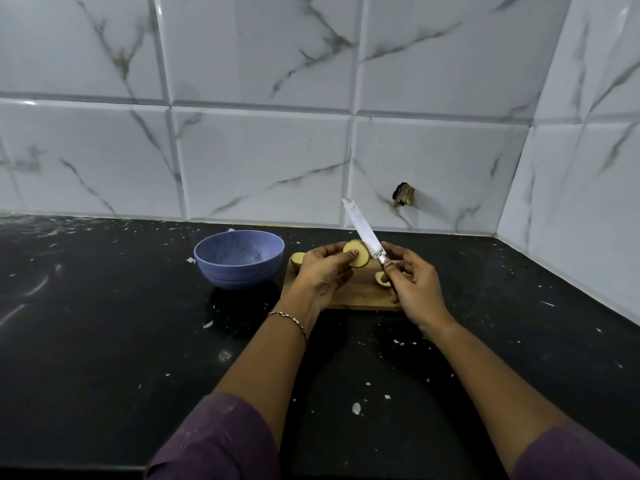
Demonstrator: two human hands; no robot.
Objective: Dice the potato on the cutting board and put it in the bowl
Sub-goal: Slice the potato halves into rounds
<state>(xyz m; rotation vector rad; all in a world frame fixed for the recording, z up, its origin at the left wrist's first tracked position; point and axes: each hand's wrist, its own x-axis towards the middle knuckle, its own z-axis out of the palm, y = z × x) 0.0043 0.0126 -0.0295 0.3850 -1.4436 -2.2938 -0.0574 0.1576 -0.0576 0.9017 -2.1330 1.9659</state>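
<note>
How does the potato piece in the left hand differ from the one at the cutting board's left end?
The held piece is pinched in the left hand above the cutting board; the board piece lies on it untouched. The held piece shows a round cut face; the board piece is partly hidden behind the hand. Both show pale yellow flesh and brown skin.

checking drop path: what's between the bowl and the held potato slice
Head view: a cut potato piece on the cutting board's left edge, then the left hand.
</note>
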